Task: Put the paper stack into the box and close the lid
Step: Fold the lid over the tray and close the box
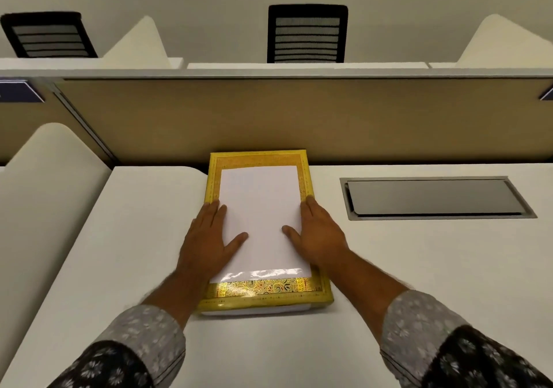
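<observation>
Left hand (209, 238) and right hand (320, 232) lie flat and spread, clasping nothing, palms pressing the side edges of the paper stack (258, 220), likely to square it. Stack rests on the yellow patterned box (266, 290), whose lid appears shut beneath it; cannot tell for sure. Box sits on the white desk (419, 268), against the partition (299, 118).

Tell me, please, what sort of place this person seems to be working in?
Most likely an open-plan office: a white desk with a built-in cable hatch, a beige partition dividing workstations, and black mesh office chairs beyond it.
</observation>
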Available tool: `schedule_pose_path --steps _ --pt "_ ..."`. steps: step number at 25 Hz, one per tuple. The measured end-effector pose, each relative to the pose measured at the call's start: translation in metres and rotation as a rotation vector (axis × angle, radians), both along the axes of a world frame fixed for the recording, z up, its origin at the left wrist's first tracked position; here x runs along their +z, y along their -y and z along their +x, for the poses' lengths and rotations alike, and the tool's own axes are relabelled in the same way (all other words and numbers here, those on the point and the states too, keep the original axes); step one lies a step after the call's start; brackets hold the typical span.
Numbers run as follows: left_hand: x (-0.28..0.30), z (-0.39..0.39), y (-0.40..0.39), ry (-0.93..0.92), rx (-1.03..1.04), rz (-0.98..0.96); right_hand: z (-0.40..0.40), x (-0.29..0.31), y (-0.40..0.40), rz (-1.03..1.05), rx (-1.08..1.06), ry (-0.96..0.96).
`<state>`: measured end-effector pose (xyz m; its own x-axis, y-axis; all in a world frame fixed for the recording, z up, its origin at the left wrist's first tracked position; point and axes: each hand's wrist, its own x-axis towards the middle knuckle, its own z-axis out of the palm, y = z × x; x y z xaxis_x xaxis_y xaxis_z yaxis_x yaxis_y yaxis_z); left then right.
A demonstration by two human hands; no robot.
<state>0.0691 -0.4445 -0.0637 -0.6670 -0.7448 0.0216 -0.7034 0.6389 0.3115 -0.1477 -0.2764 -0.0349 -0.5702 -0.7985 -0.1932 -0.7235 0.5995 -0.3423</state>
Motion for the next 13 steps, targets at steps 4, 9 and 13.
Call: schedule_pose_path --steps 4,9,13 --pt "0.000 0.000 -0.002 0.013 0.015 0.022 0.001 -0.006 0.002 -0.002 -0.008 -0.005" --pt "0.017 -0.003 -0.007 0.123 0.010 0.122 -0.004 -0.005 -0.005 0.044 0.022 0.096" --pt "0.035 0.003 -0.024 0.126 0.050 0.227 0.001 0.001 -0.034 0.088 0.055 0.137"
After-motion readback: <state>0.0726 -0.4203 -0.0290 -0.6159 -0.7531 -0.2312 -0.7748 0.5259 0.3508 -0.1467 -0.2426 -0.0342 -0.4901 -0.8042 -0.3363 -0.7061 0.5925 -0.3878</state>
